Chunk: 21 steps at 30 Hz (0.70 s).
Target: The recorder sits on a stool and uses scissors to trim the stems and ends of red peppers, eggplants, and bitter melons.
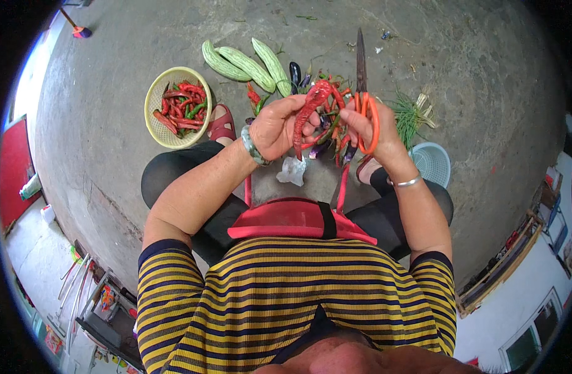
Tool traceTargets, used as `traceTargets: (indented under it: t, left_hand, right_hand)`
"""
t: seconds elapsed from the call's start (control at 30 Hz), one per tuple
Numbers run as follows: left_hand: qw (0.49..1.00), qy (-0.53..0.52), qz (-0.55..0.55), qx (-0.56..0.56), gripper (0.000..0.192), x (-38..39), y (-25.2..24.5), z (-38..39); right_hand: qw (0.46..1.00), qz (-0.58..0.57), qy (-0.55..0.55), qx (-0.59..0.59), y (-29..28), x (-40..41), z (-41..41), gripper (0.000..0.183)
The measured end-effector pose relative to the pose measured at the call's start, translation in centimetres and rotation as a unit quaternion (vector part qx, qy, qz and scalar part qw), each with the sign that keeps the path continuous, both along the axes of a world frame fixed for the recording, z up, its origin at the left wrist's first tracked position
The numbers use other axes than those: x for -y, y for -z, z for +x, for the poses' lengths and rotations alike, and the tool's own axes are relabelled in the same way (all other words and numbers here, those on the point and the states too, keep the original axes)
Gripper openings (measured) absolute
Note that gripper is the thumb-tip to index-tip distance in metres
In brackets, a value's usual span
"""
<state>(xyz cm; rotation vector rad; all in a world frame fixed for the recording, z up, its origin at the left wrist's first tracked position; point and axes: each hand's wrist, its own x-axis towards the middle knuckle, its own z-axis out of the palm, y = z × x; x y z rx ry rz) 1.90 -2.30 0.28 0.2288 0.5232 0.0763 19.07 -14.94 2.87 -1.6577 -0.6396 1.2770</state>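
Note:
My left hand (277, 125) holds a long, wrinkled red chili pepper (307, 112) in front of me. In my right hand (385, 122) is a pair of scissors with orange handles (374, 128); their dark blades (361, 61) point away from me and look closed. The right thumb and fingertips come close to another red pepper (337, 97) beside the held one; whether they touch it I cannot tell. Below the hands, a heap of red and green peppers mixed with small purple eggplants (319, 148) lies on the floor, partly hidden by them.
A yellow plastic basket (150, 122) holding red and green peppers stands at left. Pale green bitter melons (246, 67) and a dark eggplant (295, 77) lie ahead. Green onions (410, 114) and a light blue basket (442, 163) are at right. Crumpled clear plastic (293, 171) lies between my feet.

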Motion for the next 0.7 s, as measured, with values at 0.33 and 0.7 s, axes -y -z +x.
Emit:
traceTargets:
  t: [0.33,0.7]
  left_hand:
    - [0.986,-0.132,0.083,-0.053,0.022,-3.0,0.5,-0.2]
    - [0.975,-0.102,0.188,-0.066,0.018,-2.1,-0.7,0.0]
  right_hand:
    - [0.978,0.069,-0.124,0.156,1.2,2.2,-0.2,0.033]
    - [0.952,0.064,-0.168,0.246,-0.7,1.3,-0.1,0.04]
